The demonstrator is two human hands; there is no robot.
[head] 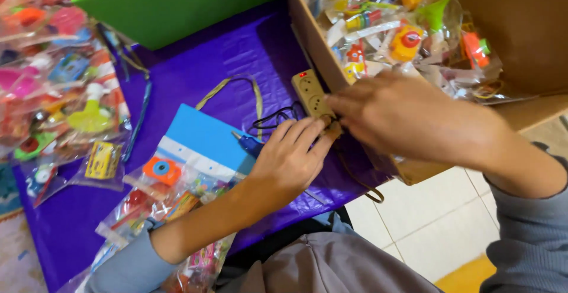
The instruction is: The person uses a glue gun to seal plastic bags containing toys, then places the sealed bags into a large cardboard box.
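While both hands meet at the power strip [312, 93], left hand [290, 157] pinching something small there, right hand [408, 118] grip unclear; plugging step, needs alignment.

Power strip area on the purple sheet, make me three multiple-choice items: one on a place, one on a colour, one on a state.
1. Where does the beige power strip lie?
A. on the purple sheet beside the cardboard box
B. inside the box
C. on the tiled floor

2. What colour is the power strip's small light?
A. green
B. red
C. blue

3. What are the hands doing?
A. resting apart
B. holding scissors
C. meeting at the strip's near end

Answers: 1 A, it lies against the box wall; 2 B, a red dot glows at its far end; 3 C, left hand and right hand touch there.
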